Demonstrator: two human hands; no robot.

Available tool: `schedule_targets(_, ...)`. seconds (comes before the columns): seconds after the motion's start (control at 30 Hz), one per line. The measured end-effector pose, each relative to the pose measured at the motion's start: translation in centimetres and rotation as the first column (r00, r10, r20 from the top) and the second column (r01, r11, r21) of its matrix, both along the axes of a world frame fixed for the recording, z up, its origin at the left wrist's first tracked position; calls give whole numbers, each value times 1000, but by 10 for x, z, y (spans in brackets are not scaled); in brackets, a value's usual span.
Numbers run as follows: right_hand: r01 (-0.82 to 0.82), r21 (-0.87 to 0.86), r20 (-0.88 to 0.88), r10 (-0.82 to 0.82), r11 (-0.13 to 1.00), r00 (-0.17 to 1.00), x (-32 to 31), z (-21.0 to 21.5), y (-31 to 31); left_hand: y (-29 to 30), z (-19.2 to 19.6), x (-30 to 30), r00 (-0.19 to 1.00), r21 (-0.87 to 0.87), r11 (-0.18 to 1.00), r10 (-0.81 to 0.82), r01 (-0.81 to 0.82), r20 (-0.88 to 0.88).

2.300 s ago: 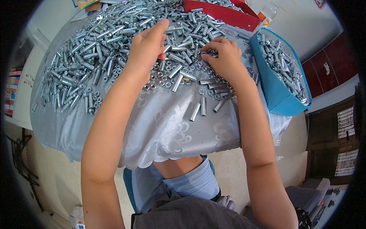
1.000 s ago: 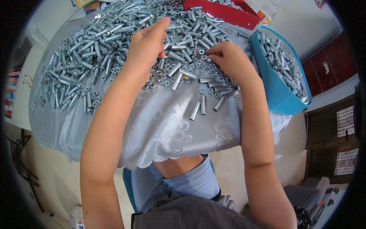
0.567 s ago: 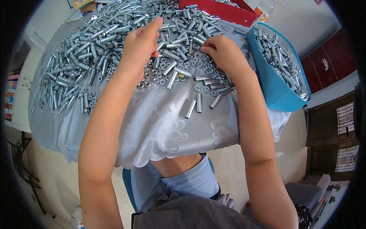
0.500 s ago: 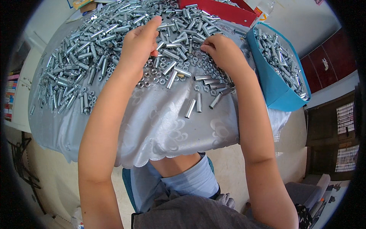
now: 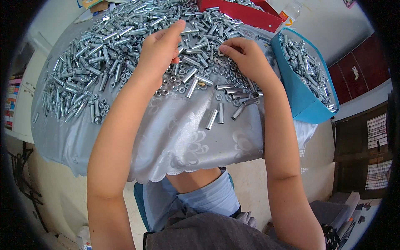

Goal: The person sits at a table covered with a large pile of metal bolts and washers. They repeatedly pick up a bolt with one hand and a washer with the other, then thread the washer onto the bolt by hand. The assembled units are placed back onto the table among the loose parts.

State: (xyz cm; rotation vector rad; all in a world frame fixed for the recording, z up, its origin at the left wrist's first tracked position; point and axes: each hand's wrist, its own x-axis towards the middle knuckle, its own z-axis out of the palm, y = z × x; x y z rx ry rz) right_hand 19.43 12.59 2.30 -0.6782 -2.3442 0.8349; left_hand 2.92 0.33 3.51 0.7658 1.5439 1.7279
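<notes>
My left hand [image 5: 160, 52] is closed over the pile, thumb stretched along the top and fingers curled. Just right of its thumb a shiny metal sleeve [image 5: 191, 31] sticks out and seems gripped; its other end is hidden by the hand. Lower right of it, my right hand [image 5: 246, 56] pinches a small round washer [image 5: 221, 53] between thumb and fingertips. Around both hands lies a heap of metal sleeves and bolts [image 5: 125, 39]. Loose hex nuts [image 5: 182, 89] are scattered below and between the hands. Two single sleeves [image 5: 211, 119] lie nearer me on the cloth.
A blue fabric bin [image 5: 306, 102] full of bolts stands on the right, close to my right forearm. Behind the heap is a red box [image 5: 250, 16] with more metal parts, beside a clear bottle [image 5: 291, 10]. A silvery patterned tablecloth [image 5: 179, 137] covers the table.
My left hand has shifted slightly to the right with the sleeve beside its thumb. My right hand has drawn back a little from the heap, and a washer now shows at its fingertips.
</notes>
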Motion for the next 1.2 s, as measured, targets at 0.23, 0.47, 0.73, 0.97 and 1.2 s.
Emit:
schedule_targets(0.23,-10,-12,51,11,1000,999,1,3,0,-2,-1,-2,999,33,999,-41,42,-21)
schedule_targets(0.47,-25,-108,41,30,994,999,2,2,3,-2,-2,-1,998,-12,999,-39,39,-44)
schedule_targets(0.73,-50,-73,-96,43,996,994,-1,9,-7,-1,-6,0,995,-22,997,-81,79,-66)
schedule_targets(0.97,-149,-359,-283,45,921,958,-9,16,-23,-1,-5,11,970,-25,970,-243,242,-5)
schedule_targets(1.2,-205,-479,-298,62,854,953,-12,15,-22,-1,-5,8,945,-5,947,-320,321,74)
